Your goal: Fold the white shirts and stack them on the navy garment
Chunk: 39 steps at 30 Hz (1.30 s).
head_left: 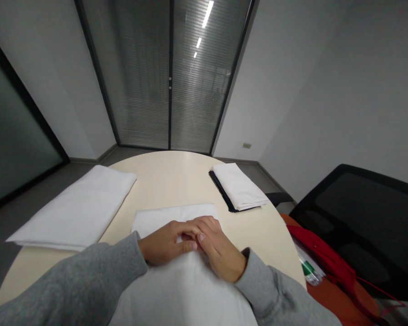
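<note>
- Two hands meet on the white cloth in front of the person: the left hand point(165, 243) and the right hand point(222, 251) lie together, fingers overlapping.
- Neither is spread open; with the fingers partly hidden, one cannot tell whether either grips anything.
- The white cloth point(187, 296) lies beneath them at the near side of the round table point(170, 181), running toward the person.
- On the left, a folded white fabric point(78, 208) overhangs the table edge.
- On the right, a smaller white bundle point(240, 188) lies on dark fabric point(224, 194).
</note>
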Motion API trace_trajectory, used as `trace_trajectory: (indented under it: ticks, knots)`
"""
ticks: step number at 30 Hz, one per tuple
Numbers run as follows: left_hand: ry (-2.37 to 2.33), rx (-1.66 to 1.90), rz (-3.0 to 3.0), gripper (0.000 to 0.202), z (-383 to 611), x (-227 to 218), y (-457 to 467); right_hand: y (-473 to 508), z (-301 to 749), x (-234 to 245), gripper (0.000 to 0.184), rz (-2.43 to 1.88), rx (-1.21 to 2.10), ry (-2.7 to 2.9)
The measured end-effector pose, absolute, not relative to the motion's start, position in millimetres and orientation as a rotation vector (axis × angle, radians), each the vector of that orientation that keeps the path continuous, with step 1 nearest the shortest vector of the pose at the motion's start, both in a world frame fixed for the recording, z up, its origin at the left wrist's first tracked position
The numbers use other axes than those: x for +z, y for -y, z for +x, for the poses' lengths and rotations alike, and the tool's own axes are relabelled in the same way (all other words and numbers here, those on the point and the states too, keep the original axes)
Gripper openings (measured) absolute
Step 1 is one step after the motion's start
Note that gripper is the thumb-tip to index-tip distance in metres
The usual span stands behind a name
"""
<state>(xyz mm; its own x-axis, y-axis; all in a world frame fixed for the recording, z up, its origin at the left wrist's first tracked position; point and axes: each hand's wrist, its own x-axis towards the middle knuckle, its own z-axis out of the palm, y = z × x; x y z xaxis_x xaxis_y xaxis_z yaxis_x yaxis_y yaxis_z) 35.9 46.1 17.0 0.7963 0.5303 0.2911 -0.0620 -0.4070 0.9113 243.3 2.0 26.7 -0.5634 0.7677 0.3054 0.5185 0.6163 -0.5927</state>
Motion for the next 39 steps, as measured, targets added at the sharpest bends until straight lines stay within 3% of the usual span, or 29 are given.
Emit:
trace_trajectory:
  ticks: [7, 13, 21, 26, 29, 31, 33, 39]
  knots:
    - [-0.406, 0.674, 1.874, 0.036, 34.3, 11.7, -47.0, -1.7, 244.5, 31.2, 0.067, -0.959, 0.632, 2.332]
    - [-0.405, 0.658, 1.651, 0.038, 33.1, 11.0, -50.3, -8.7, 252.0, 11.5, 0.077, -0.939, 0.856, 1.999]
    - [-0.445, 0.648, 1.551, 0.039, 33.6, 8.0, -54.3, -11.6, 255.2, 1.3, 0.076, -0.981, 1.021, 1.855]
    - [-0.762, 0.699, 1.977, 0.031, 32.5, 18.0, -51.5, -16.9, 258.4, -4.5, 0.077, -0.939, 1.155, 1.715]
    - [-0.914, 0.607, 2.568, 0.030, 24.9, 19.3, -48.7, -21.0, 263.6, -5.2, 0.072, -0.983, 1.005, 1.783]
    - [-0.944, 0.477, 2.800, 0.048, 19.7, 12.6, -46.8, -23.6, 266.1, -6.6, 0.065, -1.069, 0.783, 1.972]
    - [-0.976, 0.375, 2.884, 0.063, 16.6, 2.5, -45.0, -26.1, 265.7, -9.7, 0.062, -1.175, 0.536, 2.204]
    - [-1.016, 0.344, 2.933, 0.068, 16.4, -11.4, -41.6, -27.6, 252.6, -16.2, 0.064, -1.513, 0.135, 2.477]
